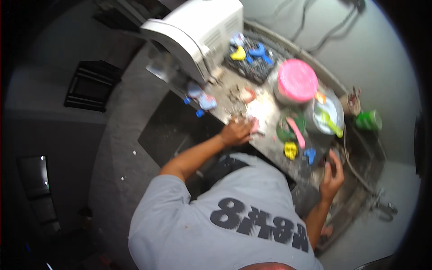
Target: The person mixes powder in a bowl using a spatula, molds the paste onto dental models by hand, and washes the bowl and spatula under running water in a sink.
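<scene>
My left hand (236, 131) rests at the counter's front edge, its fingers closed around a small pink-and-white piece (255, 125); the hand hides part of it. On the right, my right hand (332, 177) is raised beside the counter, fingers bent and apart, with nothing plainly seen in it. Closest to it lie a blue dental impression tray (309, 155) and a yellow lump-like piece (291, 150). Between the hands, a pink spatula (295, 132) leans across a green mixing bowl (284, 127). A reddish-and-white piece (247, 95) lies beyond my left hand.
A white machine (198, 31) stands at the back left. Behind the counter's middle, a black tray (256, 72) bears blue and yellow impression trays. A pink-lidded tub (297, 81), a white tub (315, 118) with a green scoop (330, 122) and a green can (369, 120) stand right.
</scene>
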Demonstrator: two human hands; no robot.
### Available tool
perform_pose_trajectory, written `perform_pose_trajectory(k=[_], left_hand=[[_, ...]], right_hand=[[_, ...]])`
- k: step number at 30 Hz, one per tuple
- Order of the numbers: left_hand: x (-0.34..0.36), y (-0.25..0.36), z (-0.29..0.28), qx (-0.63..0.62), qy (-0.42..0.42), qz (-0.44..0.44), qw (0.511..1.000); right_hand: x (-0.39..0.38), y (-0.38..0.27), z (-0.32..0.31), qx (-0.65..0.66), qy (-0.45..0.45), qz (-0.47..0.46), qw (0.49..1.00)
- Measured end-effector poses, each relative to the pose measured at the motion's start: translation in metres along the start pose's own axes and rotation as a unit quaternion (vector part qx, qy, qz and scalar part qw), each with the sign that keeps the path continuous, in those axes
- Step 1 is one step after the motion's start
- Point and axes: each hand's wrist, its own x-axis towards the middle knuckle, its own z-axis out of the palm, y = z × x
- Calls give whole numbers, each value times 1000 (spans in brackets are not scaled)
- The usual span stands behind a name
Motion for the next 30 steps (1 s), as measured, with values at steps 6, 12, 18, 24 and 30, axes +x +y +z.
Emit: perform_pose_trajectory(k=[6,12,18,24,30], left_hand=[[-9,16,-6,16,-66,-41,997],[7,21,-7,-32,-58,-83,994],[7,24,1,9,-73,-62,995],[24,38,-32,-24,-34,-87,995],[88,52,-69,-122,72,-21,990]], right_hand=[[-4,13,-19,-13,9,30,999],[-5,32,-56,-30,71,58,995],[-9,85,-109,-15,112,117,987],[1,207,-212,194,225,285,911],[1,283,-283,524,452,245,679]])
